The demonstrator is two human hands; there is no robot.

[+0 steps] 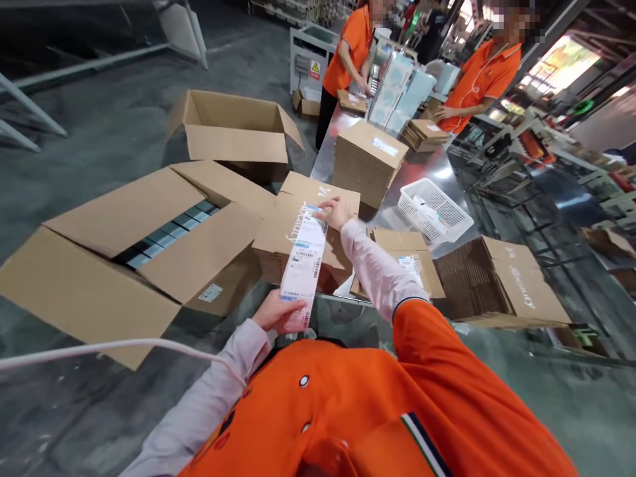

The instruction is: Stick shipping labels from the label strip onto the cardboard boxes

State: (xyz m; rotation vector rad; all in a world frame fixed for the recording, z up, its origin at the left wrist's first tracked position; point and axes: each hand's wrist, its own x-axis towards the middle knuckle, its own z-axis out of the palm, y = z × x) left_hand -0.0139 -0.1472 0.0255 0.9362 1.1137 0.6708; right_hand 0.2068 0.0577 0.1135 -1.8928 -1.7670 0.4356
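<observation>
My left hand (281,310) grips the lower end of a long strip of printed shipping labels (304,265), thumb on top. My right hand (336,212) is at the strip's upper end, its fingertips pinched at the edge there; the exact contact is too small to make out. Beneath the strip lies a stack of flattened cardboard boxes (278,228) with white lettering, at the near end of the metal table. Just right of it is a folded cardboard piece (397,246) bearing a white label (410,268).
An open carton (99,212) of packed items stands at left, another open carton (238,142) behind it. A taller cardboard stack (370,156), a white basket (422,215) and a leaning flat-box stack (521,281) occupy the table (442,173). Two people in orange shirts work beyond. A white cable (124,343) crosses low left.
</observation>
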